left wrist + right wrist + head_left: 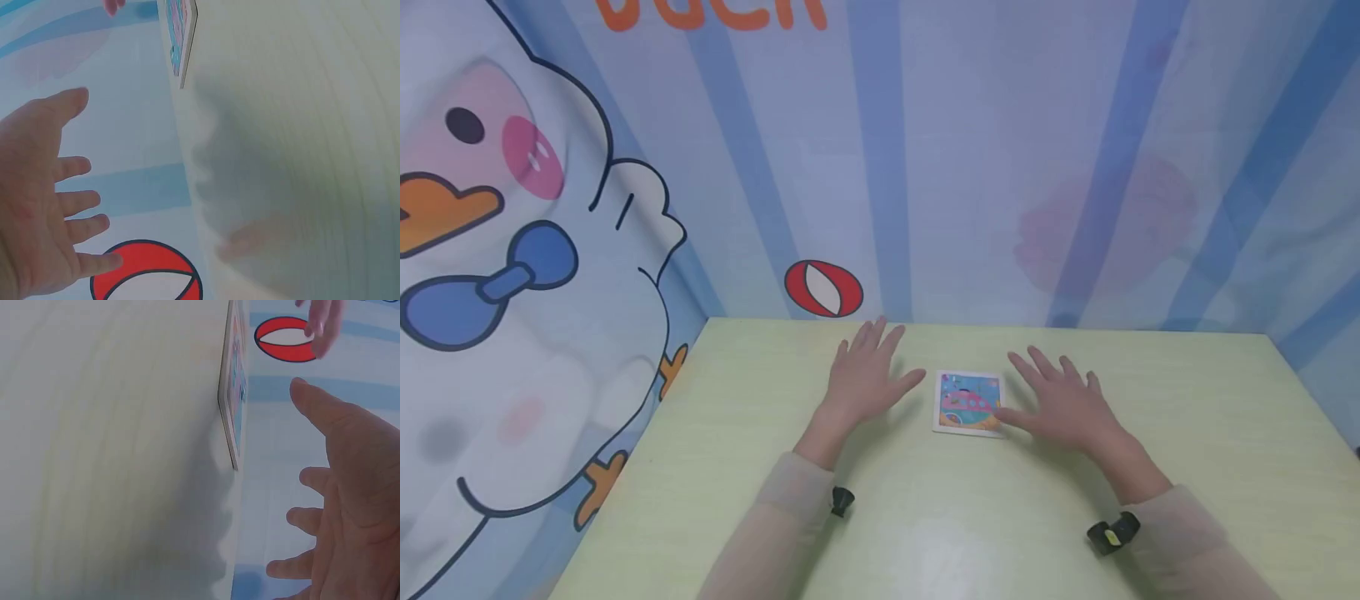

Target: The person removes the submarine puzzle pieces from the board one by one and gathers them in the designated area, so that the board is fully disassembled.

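A small square picture board [969,402] with a pink and blue cartoon picture lies flat on the pale green table [925,517]. My left hand [867,373] hovers just left of it, fingers spread and straight, holding nothing. My right hand [1060,400] hovers just right of it, fingers spread, the thumb tip over the board's right edge. The left wrist view shows the left palm [44,194] open above the table, with the board [181,37] seen edge-on. The right wrist view shows the right palm [350,487] open beside the board's edge [234,394].
A printed fabric backdrop [1000,167] with blue stripes, a cartoon duck [512,250] and a red ball [823,288] closes off the table's far and left sides. Black wrist-camera mounts [1112,533] sit on both sleeves.
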`<action>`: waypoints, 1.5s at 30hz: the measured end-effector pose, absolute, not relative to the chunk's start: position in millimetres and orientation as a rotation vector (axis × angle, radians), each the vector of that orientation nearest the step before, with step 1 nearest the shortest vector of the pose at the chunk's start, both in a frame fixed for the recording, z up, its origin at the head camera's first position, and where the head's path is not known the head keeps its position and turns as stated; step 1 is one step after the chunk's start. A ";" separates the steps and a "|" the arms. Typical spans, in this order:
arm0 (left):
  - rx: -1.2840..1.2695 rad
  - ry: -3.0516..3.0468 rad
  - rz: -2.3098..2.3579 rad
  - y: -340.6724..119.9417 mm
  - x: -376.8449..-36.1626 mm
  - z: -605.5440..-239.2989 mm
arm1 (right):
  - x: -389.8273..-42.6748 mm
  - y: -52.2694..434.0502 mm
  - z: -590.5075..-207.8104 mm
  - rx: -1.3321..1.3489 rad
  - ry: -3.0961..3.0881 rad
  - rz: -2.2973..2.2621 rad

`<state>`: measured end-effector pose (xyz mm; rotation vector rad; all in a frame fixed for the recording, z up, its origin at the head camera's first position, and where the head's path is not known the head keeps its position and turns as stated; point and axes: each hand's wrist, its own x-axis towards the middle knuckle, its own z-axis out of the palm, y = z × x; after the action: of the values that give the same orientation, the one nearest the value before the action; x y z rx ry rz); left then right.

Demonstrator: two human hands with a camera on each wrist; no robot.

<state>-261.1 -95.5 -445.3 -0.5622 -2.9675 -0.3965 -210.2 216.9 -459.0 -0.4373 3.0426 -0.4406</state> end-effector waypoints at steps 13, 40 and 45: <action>-0.533 -2.966 -0.657 -68.3 -275.9 -464.4 | -205.3 170.4 -469.9 -0.631 2.942 -0.420; -0.595 -3.133 -0.590 -39.5 -285.8 -482.5 | -203.4 153.6 -476.0 -0.675 2.865 -0.263; -0.592 -3.148 -0.581 -38.1 -285.8 -479.7 | -203.0 153.4 -475.5 -0.670 2.867 -0.266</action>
<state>-285.8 -38.1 -479.7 -0.5924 -3.1485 -0.5810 -203.0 153.4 -475.5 -0.6699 2.8668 -0.2660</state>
